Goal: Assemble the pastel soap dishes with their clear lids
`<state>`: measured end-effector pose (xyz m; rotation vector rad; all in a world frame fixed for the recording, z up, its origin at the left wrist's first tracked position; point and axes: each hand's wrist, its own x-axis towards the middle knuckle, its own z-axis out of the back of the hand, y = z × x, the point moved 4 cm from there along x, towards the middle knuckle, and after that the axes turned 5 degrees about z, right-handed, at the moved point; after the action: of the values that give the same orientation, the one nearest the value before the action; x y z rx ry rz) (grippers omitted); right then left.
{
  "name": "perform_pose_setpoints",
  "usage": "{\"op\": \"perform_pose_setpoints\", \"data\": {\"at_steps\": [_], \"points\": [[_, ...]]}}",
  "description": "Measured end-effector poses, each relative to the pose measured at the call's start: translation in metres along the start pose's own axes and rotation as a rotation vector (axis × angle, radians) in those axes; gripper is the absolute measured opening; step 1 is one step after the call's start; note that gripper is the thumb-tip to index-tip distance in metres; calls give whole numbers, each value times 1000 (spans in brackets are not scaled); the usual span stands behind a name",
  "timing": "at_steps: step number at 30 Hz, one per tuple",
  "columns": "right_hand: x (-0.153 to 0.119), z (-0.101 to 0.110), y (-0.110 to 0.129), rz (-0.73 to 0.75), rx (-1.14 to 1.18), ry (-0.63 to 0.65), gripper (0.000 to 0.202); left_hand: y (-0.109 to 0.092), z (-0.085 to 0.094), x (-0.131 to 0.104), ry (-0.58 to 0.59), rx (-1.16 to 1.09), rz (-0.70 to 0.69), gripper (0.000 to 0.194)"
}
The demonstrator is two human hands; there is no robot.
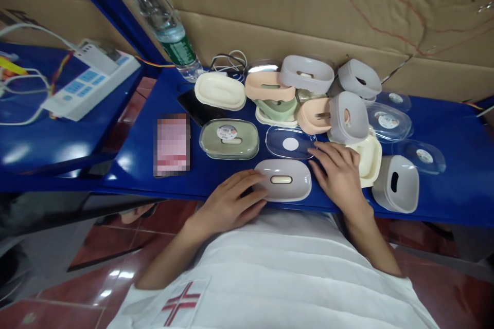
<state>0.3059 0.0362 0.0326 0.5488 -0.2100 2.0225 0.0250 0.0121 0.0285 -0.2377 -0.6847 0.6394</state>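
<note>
A grey oval soap box with a pale slot in its middle lies near the table's front edge. My left hand holds its left end, fingertips over the rim and thumb low at the side. Just behind the box, a clear oval lid with a round white sticker lies flat. My right hand is at the lid's right end, fingers apart and fingertips at its edge; whether they press on it I cannot tell. Left of the lid sits a green soap box under a clear, stickered cover.
Grey, peach, green and cream box parts are heaped behind. Clear lids and an upright grey box stand right. Leftward are a pixelated pink item, dark phone, water bottle and power strip.
</note>
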Motion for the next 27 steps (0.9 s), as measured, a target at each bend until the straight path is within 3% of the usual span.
{"op": "perform_pose_setpoints", "data": {"at_steps": [3,8,12,13,15,17,19,22,27], "points": [[-1,3,2,51,93,-57,19,0,1,0,-18,-25,2,25],[-18,8,3,6,647,-232,21,1,-1,-7,-44,12,8,32],[-30,11,-2,-286,1064,-462,15,3,0,-14,-221,47,11,73],[-29,10,-2,-388,1200,-463,19,2,1,-15,-276,50,-6,86],[-24,3,5,-578,1488,-338,27,-3,5,-13,-366,72,-70,102],[-17,-2,17,-706,1688,-139,32,-11,7,-7,-377,119,-152,91],[-13,-4,28,-763,1782,-30,34,-19,9,-2,-345,159,-197,65],[-11,-3,37,-766,1785,-25,36,-21,11,1,-324,156,-134,41],[-12,-2,37,-773,1712,-47,40,-16,9,-4,-366,112,-121,33]]}}
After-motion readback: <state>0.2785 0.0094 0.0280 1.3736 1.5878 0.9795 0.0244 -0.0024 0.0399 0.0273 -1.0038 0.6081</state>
